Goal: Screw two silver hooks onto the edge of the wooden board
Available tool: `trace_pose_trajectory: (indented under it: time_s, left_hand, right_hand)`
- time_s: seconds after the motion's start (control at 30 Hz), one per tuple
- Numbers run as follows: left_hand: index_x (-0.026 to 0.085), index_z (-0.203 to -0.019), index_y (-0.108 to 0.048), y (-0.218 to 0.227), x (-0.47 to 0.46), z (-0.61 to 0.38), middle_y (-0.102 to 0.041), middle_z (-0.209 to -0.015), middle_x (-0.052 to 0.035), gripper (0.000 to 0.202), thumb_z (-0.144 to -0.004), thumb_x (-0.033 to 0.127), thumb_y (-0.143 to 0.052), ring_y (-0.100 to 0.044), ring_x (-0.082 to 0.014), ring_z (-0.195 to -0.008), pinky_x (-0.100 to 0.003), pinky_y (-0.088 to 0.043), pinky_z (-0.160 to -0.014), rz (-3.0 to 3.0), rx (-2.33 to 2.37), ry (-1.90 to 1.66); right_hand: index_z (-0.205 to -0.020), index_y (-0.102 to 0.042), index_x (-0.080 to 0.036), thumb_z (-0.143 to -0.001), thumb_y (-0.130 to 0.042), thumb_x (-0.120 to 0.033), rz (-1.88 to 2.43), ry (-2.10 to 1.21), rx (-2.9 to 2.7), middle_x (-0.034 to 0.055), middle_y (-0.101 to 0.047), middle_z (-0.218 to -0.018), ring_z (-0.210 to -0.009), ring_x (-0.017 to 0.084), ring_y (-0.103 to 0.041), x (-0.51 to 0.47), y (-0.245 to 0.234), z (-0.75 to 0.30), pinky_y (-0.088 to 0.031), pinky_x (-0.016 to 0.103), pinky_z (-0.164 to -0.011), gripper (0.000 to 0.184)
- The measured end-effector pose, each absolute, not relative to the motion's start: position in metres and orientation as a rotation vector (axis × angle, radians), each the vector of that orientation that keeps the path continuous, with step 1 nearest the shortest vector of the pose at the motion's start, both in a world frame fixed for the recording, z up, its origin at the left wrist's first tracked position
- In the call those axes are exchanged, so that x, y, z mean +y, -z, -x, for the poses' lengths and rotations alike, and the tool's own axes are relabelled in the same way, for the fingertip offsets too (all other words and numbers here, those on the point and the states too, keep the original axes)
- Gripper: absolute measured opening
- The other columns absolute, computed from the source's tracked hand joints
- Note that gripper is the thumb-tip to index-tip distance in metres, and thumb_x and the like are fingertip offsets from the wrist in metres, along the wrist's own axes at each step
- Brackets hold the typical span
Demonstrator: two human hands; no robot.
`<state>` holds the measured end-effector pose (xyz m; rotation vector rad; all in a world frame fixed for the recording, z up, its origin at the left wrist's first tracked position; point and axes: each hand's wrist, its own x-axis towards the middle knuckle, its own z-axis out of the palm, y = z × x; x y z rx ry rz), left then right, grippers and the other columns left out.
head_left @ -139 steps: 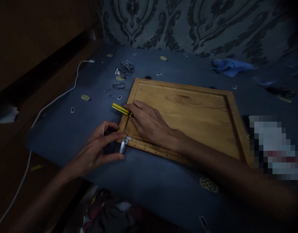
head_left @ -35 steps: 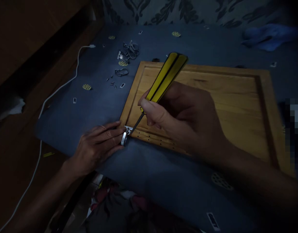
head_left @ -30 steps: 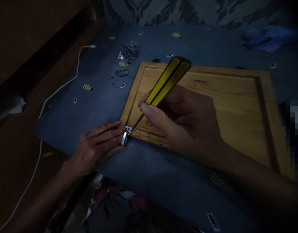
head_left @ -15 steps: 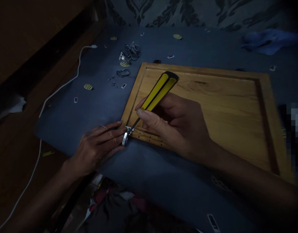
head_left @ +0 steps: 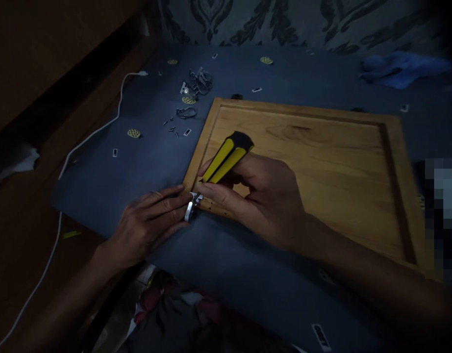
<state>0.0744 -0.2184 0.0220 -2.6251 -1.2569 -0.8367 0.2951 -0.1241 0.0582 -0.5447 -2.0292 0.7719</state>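
Note:
My right hand (head_left: 263, 196) is closed round the yellow-and-black handle of a screwdriver (head_left: 228, 157). The tool slants down to the left, its tip at a small shiny curved metal bracket (head_left: 189, 211). That bracket sits at the near left corner of a framed wooden panel (head_left: 321, 162), partly overhanging its edge. With fingers together and fairly straight, my left hand (head_left: 148, 220) pinches the bracket at its left side. Small dark holes show along the panel's near edge. Whether a screw is under the tip is hidden.
Several loose metal brackets (head_left: 200, 81) and small screws (head_left: 172, 129) lie on the dark blue cloth (head_left: 97, 186) beyond my left hand. A white cable (head_left: 89, 132) runs down the left. Crumpled blue fabric (head_left: 406, 68) lies at the back right.
The screwdriver handle and my right hand have shifted down and left, and the handle has turned somewhat. My left hand stays on the bracket. The view has tilted slightly.

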Motion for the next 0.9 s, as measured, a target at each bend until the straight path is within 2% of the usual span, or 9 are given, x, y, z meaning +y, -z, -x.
trace_pose_trajectory:
  time_s: [0.1,0.23,0.37,0.47,0.57,0.73,0.83,0.9]
  left_hand:
    - [0.017,-0.119,-0.067,-0.021,-0.218,-0.073,-0.08,-0.123,-0.0059,0.015,-0.108,0.025,-0.06,-0.074,-0.0254,-0.124,-0.037,-0.068,-0.089,2.636,-1.24,0.855]
    - [0.022,-0.119,-0.068,-0.02,-0.218,-0.072,-0.08,-0.12,-0.0026,0.015,-0.108,0.028,-0.061,-0.078,-0.0228,-0.112,-0.036,-0.068,-0.089,2.619,-1.264,0.84]
    - [0.022,-0.117,-0.069,-0.018,-0.218,-0.072,-0.082,-0.112,-0.0019,0.014,-0.107,0.028,-0.061,-0.08,-0.0214,-0.1,-0.035,-0.068,-0.086,2.596,-1.268,0.848]
    - [0.019,-0.118,-0.069,-0.017,-0.218,-0.071,-0.082,-0.112,-0.0035,0.016,-0.107,0.027,-0.062,-0.079,-0.0222,-0.102,-0.037,-0.068,-0.087,2.6,-1.253,0.839]
    - [0.018,-0.12,-0.07,-0.017,-0.219,-0.071,-0.081,-0.115,-0.0049,0.017,-0.106,0.025,-0.063,-0.078,-0.0229,-0.108,-0.037,-0.068,-0.094,2.607,-1.264,0.839]
    - [0.017,-0.123,-0.07,-0.02,-0.219,-0.071,-0.08,-0.122,-0.0061,0.02,-0.106,0.022,-0.063,-0.075,-0.0223,-0.118,-0.038,-0.063,-0.106,2.684,-1.295,0.828]
    - [0.018,-0.127,-0.069,-0.021,-0.219,-0.071,-0.08,-0.123,-0.0069,0.023,-0.106,0.024,-0.063,-0.075,-0.0229,-0.119,-0.038,-0.064,-0.104,2.694,-1.294,0.826]
    - [0.019,-0.128,-0.07,-0.022,-0.219,-0.071,-0.08,-0.122,-0.0067,0.024,-0.106,0.025,-0.062,-0.075,-0.0241,-0.119,-0.039,-0.066,-0.098,2.683,-1.301,0.797]
  right_hand:
    - [-0.088,-0.065,-0.019,-0.102,-0.068,-0.031,0.497,-0.82,-2.102,-0.002,-0.065,-0.08,-0.072,0.012,-0.062,-0.121,-0.066,-0.289,-0.054,0.028,-0.068,0.019]
    - [-0.084,-0.056,-0.019,-0.1,-0.069,-0.03,0.422,-1.068,-2.171,-0.0039,-0.061,-0.08,-0.073,0.01,-0.058,-0.114,-0.081,-0.276,-0.049,0.027,-0.071,0.023]
    - [-0.1,-0.058,-0.019,-0.098,-0.068,-0.02,0.395,-1.384,-2.197,-0.0055,-0.062,-0.086,-0.077,0.01,-0.06,-0.105,-0.095,-0.269,-0.049,0.025,-0.072,0.01]
    - [-0.1,-0.06,-0.019,-0.1,-0.064,-0.016,0.265,-1.624,-2.243,-0.0064,-0.065,-0.09,-0.075,0.007,-0.061,-0.094,-0.103,-0.269,-0.052,0.023,-0.072,0.005]
    - [-0.096,-0.061,-0.018,-0.102,-0.062,-0.016,0.156,-1.786,-2.255,-0.0063,-0.067,-0.092,-0.068,0.005,-0.062,-0.086,-0.106,-0.269,-0.054,0.02,-0.067,0.007]
    - [-0.084,-0.063,-0.015,-0.098,-0.071,-0.015,0.225,-1.712,-2.206,-0.0057,-0.066,-0.083,-0.065,0.005,-0.058,-0.086,-0.106,-0.266,-0.051,0.02,-0.063,0.016]
    - [-0.073,-0.053,-0.017,-0.092,-0.078,-0.017,0.32,-1.575,-2.195,-0.009,-0.056,-0.069,-0.064,0.005,-0.055,-0.088,-0.106,-0.263,-0.048,0.019,-0.059,0.032]
    - [-0.071,-0.048,-0.019,-0.091,-0.079,-0.018,0.342,-1.516,-2.194,-0.0095,-0.054,-0.067,-0.063,0.005,-0.055,-0.087,-0.106,-0.262,-0.047,0.018,-0.056,0.037]
